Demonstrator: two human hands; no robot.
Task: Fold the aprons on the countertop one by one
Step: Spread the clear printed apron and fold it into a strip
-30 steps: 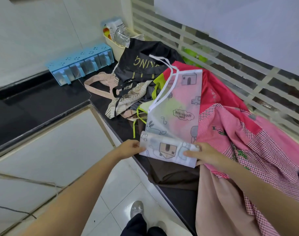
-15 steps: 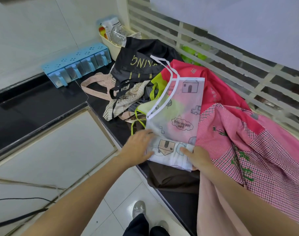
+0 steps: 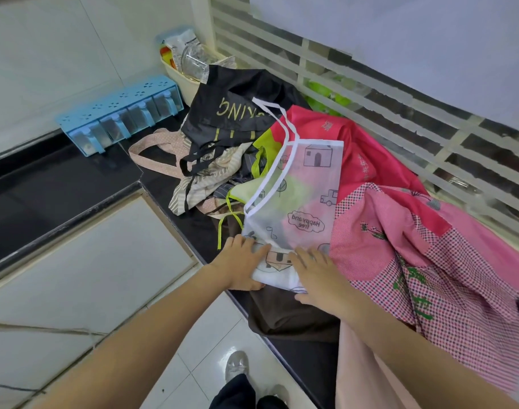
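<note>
A black countertop [image 3: 60, 184] below a tiled wall carries heaped aprons. At its front edge, the left hand [image 3: 240, 265] and right hand [image 3: 315, 274] press flat-fingered on the white apron [image 3: 299, 202]; spice rack [image 3: 119, 113] at back.

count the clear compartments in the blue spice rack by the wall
4 show in the blue spice rack, side by side along its front from the near left end to the far right end by the cream tub. None looks hidden.

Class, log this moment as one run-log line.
step: folding white printed apron | left hand: flat on fold | right hand: flat on fold | countertop: other aprons unfolded
</note>
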